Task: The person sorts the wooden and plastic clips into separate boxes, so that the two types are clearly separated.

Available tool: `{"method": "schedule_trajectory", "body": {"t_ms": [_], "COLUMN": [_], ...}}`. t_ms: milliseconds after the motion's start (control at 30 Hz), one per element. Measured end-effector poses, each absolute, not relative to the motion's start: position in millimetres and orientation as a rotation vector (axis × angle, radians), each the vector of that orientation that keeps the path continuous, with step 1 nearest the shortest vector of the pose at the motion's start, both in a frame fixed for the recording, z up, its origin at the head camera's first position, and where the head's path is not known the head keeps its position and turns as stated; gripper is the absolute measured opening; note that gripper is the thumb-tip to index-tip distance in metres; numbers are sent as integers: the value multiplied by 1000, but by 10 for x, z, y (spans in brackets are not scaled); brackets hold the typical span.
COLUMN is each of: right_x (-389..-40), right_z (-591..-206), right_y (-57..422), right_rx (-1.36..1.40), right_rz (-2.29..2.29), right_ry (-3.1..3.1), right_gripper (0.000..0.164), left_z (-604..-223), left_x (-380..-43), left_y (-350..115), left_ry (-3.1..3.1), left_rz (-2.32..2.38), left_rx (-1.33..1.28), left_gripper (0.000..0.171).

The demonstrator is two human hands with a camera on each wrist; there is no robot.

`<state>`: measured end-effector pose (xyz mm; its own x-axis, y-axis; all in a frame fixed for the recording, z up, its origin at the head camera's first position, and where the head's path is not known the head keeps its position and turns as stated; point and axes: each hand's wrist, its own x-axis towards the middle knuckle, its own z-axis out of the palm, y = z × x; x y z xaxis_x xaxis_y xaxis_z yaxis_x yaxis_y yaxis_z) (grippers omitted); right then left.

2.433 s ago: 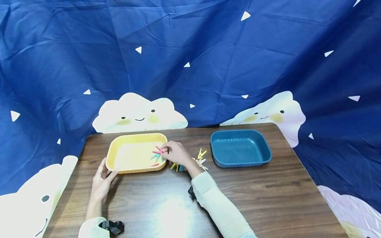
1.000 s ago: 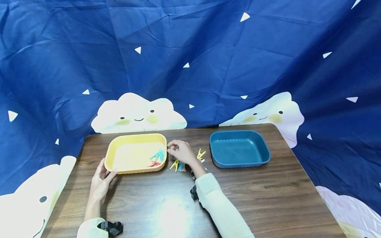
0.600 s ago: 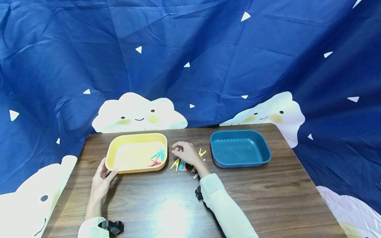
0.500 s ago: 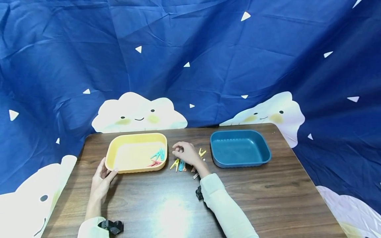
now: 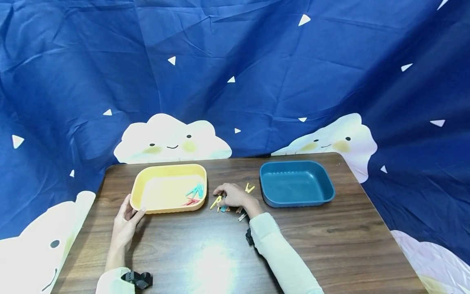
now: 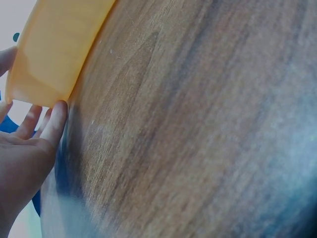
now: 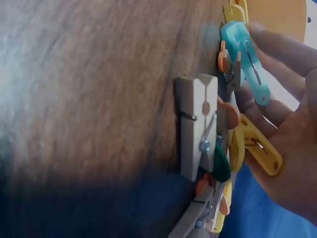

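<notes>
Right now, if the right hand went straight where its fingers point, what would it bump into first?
The right hand would probably meet the yellow clothespin nearest the yellow tray. Depth is unclear: it may already touch it, or pass above.

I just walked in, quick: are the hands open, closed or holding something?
Left hand: holding the yellow tray at a corner.
Right hand: at the clips; cannot tell whether it grips one.

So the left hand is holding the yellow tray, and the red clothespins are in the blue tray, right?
Not quite: the red clothespins lie in the yellow tray, near its right end, not in the blue tray, as the head view shows. The left hand does hold the yellow tray.
</notes>
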<state>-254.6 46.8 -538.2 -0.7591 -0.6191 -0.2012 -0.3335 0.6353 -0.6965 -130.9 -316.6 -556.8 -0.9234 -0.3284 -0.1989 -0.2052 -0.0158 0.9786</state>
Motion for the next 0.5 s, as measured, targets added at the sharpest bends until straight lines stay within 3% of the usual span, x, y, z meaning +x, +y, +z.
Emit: {"method": "schedule_trajectory", "body": {"t_ms": [500], "right_x": [-2591], "right_z": [-5483], "right_y": [428], "right_rx": [-793], "right_rz": [-794], "right_ry": [2684], "right_gripper": [16], "left_z": [-5557], "left_x": [-1314], "left_y": [-3173], "left_ry": [-2155], "left_rz": [-2089], "left_rx": [588], "left_gripper": [87]}}
